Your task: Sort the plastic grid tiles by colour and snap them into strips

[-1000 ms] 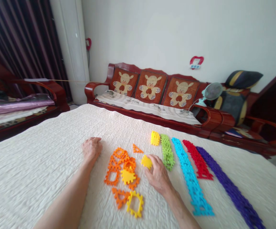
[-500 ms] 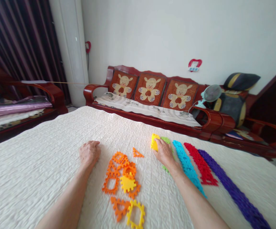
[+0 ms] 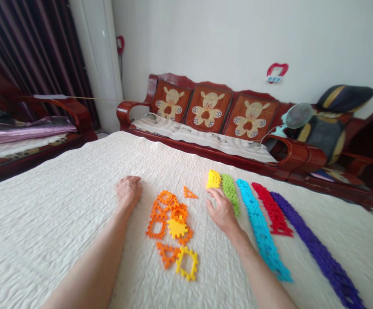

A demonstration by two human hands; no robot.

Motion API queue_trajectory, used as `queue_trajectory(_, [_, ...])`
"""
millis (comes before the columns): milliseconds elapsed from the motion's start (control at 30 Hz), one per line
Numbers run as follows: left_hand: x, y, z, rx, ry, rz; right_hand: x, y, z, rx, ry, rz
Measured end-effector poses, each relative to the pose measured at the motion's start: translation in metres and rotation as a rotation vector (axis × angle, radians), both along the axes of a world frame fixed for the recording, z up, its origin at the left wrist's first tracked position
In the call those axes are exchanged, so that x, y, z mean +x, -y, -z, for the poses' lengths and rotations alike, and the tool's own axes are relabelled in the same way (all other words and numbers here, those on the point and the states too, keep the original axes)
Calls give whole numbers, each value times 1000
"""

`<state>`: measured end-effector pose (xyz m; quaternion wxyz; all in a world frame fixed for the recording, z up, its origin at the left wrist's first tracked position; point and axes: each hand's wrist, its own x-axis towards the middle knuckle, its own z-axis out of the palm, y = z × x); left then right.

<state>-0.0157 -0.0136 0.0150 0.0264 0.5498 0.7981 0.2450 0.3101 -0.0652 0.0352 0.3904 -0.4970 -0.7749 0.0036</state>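
Observation:
My right hand (image 3: 221, 211), thumb and fingers apart and holding nothing, is just on the near side of a short stack of yellow toothed plastic pieces (image 3: 214, 179). Beside that stack lies a row of green pieces (image 3: 230, 193). My left hand (image 3: 128, 189) rests on the white quilted cover (image 3: 86, 206) with its fingers loosely curled in; nothing shows in it. Between the hands is a loose group of orange interlocking pieces (image 3: 156, 228), with a solid yellow piece (image 3: 177, 228) among them. A hollow yellow piece (image 3: 187, 263) touches an orange triangle (image 3: 167, 254) nearer me. Farther off sits a lone orange triangle (image 3: 189, 192).
Right of the green row run blue (image 3: 260, 229), red (image 3: 273, 209) and purple rows (image 3: 315, 249). Beyond the cover stands a wooden sofa (image 3: 186, 143) with bear cushions (image 3: 209, 109). A small fan (image 3: 298, 116) is by its right arm.
My right hand has let go of the yellow pieces and drawn back slightly toward me. The yellow stack stays beside the green row. The view has tilted down a little; my left hand stays resting.

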Motion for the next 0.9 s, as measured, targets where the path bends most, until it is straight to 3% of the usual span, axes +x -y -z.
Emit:
queue_trajectory(133, [1, 1, -1, -3, 11, -2, -34, 38, 10, -147, -102, -246])
queue_trajectory(267, [1, 1, -2, -4, 13, -11, -51, 55, 6, -204, -57, -396])
queue_trajectory(667, [1, 1, -2, -4, 40, -5, -44, 66, -20, -351, 115, -455])
queue_trajectory(900, [2, 2, -2, 8, 32, -6, -53, 62, -9, -261, 208, -341])
